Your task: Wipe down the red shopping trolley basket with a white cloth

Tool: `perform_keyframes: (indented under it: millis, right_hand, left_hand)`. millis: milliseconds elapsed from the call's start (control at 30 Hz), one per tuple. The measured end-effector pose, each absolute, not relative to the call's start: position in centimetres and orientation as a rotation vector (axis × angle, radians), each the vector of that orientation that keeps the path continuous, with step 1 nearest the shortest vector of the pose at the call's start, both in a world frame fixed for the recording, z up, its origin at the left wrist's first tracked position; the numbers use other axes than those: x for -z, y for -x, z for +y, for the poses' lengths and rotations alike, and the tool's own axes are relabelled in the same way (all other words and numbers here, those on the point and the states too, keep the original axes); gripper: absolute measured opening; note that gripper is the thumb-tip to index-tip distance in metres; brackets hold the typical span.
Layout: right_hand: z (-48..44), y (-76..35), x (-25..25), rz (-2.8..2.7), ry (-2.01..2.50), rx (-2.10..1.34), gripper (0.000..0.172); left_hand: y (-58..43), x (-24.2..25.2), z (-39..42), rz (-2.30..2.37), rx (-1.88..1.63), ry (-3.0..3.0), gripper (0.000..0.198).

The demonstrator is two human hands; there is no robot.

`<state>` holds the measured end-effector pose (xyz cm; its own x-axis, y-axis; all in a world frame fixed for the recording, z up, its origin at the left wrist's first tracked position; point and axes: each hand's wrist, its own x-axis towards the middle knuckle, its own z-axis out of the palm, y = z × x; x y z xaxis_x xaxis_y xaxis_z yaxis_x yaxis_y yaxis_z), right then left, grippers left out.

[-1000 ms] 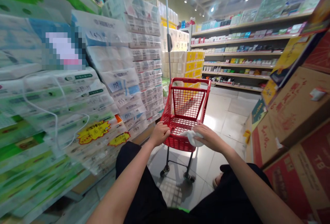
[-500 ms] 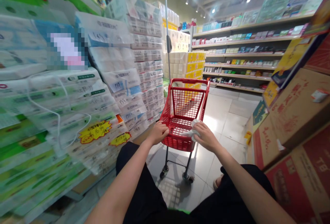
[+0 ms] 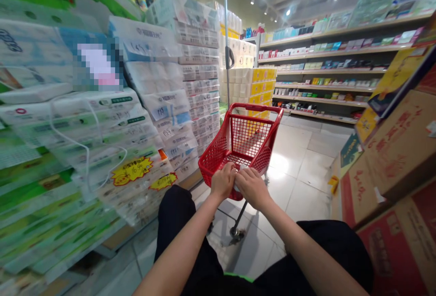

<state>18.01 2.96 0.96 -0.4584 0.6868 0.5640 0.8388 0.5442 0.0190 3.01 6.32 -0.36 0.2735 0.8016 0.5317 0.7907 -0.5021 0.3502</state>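
Observation:
A small red wire shopping cart (image 3: 245, 137) stands on the tiled aisle floor in front of me, turned at an angle. My left hand (image 3: 223, 180) is closed over the cart's near rim. Right beside it, touching it, my right hand (image 3: 251, 188) is also closed on the near rim. A bit of white cloth (image 3: 236, 181) peeks out between the two hands; which hand grips it is hidden. The basket looks bare inside. A thin metal pole (image 3: 226, 37) rises from the cart's far side.
Stacked packs of tissue and toilet paper (image 3: 102, 118) with yellow price tags line the left. Cardboard boxes (image 3: 391, 164) are piled on the right. Shelves of small goods (image 3: 320, 73) run along the back. Pale floor tiles (image 3: 306, 168) stretch ahead of the cart.
My right hand has slid left along the rim until it meets my left hand. The white cloth is now mostly covered. The cart has swung and sits skewed.

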Motion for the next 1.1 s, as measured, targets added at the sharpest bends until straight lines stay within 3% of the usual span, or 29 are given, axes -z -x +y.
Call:
perform_keyframes:
  millis: [467,767,1100]
  right_hand:
    - [10.1,-24.6,-1.5,-2.171,1.354,0.325,0.021]
    - [3.8,-18.4,-0.5,-2.174,1.251,0.352,0.017]
    - [7.2,-24.4,-1.6,-2.201,1.277,0.326,0.028]
  left_hand:
    - [-5.2,0.0,6.6,1.525,-0.773,-2.71,0.063]
    - [-2.6,0.5,7.9,1.456,-0.611,-2.805,0.03]
    - [-2.0,0.7,5.8,1.188,-0.815,-2.806,0.047]
